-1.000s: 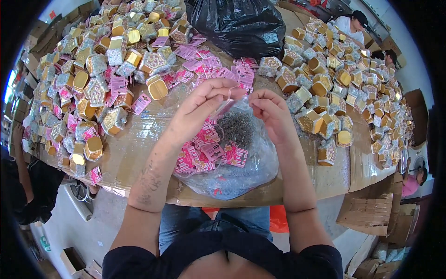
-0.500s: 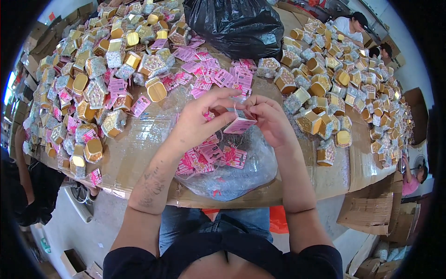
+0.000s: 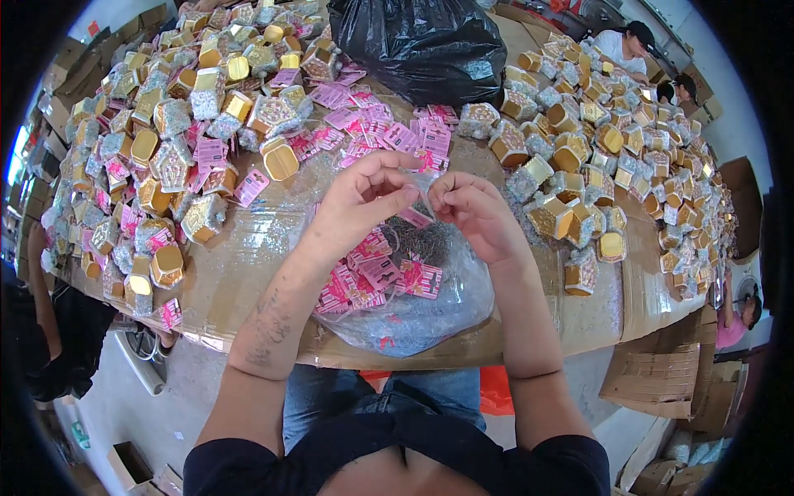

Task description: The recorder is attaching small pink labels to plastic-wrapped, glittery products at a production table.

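My left hand (image 3: 364,197) is closed, thumb against the fingers, at a pink card tag (image 3: 416,217) with a clear, thin plastic piece at its top. Facing it, my right hand (image 3: 478,213) pinches at the tag's other side; what lies between its fingertips is too small to make out. Beneath both hands a clear plastic bag (image 3: 438,318) lies on the cardboard-covered table (image 3: 273,240). Several pink-and-white card tags (image 3: 420,279) rest on it, beside a tangle of thin dark strands (image 3: 418,245).
Gold-based house-shaped ornaments in bubble wrap are heaped left (image 3: 172,165) and right (image 3: 571,153). More pink tags (image 3: 401,136) lie beyond my hands, before a black plastic bag (image 3: 422,50). Other people are at the far right and left. A cardboard box (image 3: 657,368) stands below the table's right edge.
The pink card tag has turned and dropped lower between my hands, so less of it shows. My fingers have curled in more, and my right fingertips have shifted slightly.
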A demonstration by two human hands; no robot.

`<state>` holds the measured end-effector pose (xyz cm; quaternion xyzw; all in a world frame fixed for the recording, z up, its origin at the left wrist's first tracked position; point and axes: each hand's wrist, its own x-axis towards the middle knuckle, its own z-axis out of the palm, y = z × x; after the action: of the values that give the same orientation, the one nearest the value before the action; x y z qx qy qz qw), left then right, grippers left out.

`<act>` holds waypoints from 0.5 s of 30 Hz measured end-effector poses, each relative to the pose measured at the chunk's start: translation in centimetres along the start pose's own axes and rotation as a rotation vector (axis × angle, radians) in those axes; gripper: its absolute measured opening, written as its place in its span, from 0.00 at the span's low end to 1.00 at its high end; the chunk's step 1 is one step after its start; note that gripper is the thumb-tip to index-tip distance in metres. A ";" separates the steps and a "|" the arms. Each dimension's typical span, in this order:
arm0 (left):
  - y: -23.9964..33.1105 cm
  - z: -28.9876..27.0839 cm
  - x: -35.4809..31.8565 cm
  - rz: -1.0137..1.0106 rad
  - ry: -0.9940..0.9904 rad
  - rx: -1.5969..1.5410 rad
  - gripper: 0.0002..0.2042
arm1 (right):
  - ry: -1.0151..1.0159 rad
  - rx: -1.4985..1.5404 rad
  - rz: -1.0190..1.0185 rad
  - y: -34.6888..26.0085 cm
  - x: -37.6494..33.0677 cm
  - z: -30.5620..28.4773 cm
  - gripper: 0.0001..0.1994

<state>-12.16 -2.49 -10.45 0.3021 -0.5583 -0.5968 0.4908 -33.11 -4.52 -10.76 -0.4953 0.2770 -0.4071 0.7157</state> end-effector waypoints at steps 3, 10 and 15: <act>-0.4 -0.3 0.1 0.008 0.058 0.010 0.16 | -0.007 -0.016 0.037 0.4 0.1 -0.2 0.04; -1.0 -0.3 0.1 0.123 0.040 0.247 0.15 | -0.173 0.210 0.195 0.7 -0.2 0.4 0.05; 0.2 0.3 0.1 0.507 0.062 0.695 0.16 | -0.060 0.518 0.303 0.9 -0.2 0.2 0.06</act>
<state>-12.39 -2.50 -10.16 0.3207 -0.7677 -0.2244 0.5075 -32.77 -4.14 -11.53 -0.2610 0.2135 -0.3381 0.8786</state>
